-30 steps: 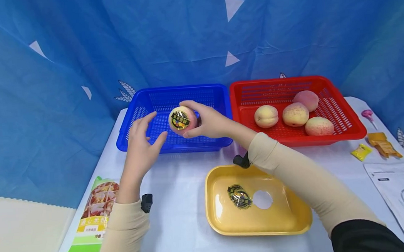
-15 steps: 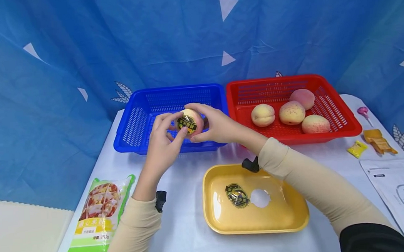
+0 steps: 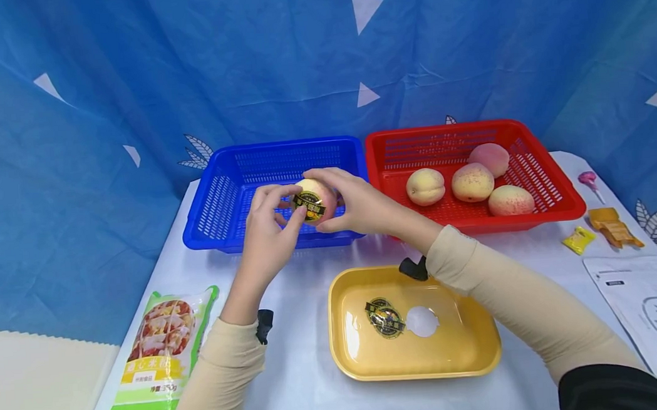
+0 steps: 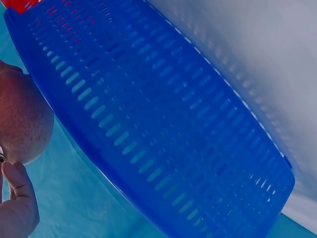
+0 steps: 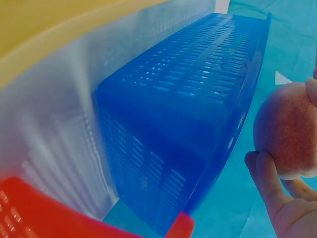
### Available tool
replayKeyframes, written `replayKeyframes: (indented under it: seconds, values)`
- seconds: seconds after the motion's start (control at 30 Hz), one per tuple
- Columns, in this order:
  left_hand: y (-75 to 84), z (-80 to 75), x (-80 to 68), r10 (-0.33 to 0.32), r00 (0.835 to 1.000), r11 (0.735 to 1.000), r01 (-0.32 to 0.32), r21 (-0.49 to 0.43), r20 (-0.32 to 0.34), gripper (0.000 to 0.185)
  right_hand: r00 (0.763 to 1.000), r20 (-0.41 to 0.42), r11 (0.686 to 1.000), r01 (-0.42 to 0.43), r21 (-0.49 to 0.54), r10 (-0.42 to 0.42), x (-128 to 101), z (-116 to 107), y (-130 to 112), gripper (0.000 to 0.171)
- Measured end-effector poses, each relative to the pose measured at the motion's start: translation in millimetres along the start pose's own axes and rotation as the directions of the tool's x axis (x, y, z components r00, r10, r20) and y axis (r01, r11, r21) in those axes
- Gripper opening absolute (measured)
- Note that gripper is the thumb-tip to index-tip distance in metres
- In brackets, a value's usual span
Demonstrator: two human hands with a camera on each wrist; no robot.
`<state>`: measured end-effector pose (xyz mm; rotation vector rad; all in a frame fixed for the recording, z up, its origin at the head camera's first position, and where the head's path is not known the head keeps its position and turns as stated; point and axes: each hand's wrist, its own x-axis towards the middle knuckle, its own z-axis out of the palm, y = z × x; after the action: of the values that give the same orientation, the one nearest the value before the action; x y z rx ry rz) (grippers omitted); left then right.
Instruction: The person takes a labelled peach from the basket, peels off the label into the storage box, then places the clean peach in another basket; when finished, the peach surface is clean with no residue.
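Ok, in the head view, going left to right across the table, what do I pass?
Green snack bag → blue basket → stickered peach, gripped by both the left hand and the right hand → yellow tray → red basket → yellow candy → orange wrapper → white pouch.

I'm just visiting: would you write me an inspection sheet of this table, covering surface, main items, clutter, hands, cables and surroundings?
Surface: white table.
Job's things: peach bearing a dark sticker, held above the blue basket; three peaches in the red basket; yellow tray holding one sticker.
Clutter: food packet, white pouch, small wrappers, lollipop.
Hands: right hand grips the peach; left hand pinches at its sticker.
Cables: nothing seen.
Surroundings: blue curtain.
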<state>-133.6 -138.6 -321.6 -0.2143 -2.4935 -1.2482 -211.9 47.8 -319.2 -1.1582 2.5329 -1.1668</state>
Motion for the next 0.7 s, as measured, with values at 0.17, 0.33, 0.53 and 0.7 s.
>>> replayKeyframes:
  seconds: [0.17,0.33,0.53,0.7]
  values:
    - [0.8,3.4,0.6,0.007,1.0,1.0,-0.007,-0.004,0.022,0.025,1.0,-0.003,0.999,-0.015,-0.035,0.015,-4.6,-1.9,0.8,0.083]
    - [1.9,5.5,1.2,-0.007,0.999,1.0,0.006,0.019,0.037,0.022,1.0,-0.001,0.999,-0.009,-0.053,0.009,-6.4,-1.0,3.9,0.083]
    - [4.7,7.2,2.3,-0.016,0.999,1.0,0.015,0.011,0.041,0.011,1.0,-0.013,0.998,-0.02,-0.052,0.02,-7.8,-0.7,7.4,0.084]
    - [4.9,8.1,2.7,0.052,0.999,0.998,-0.052,0.037,0.014,0.01,0.999,-0.022,0.998,-0.028,-0.059,0.027,-10.5,-1.4,8.1,0.085]
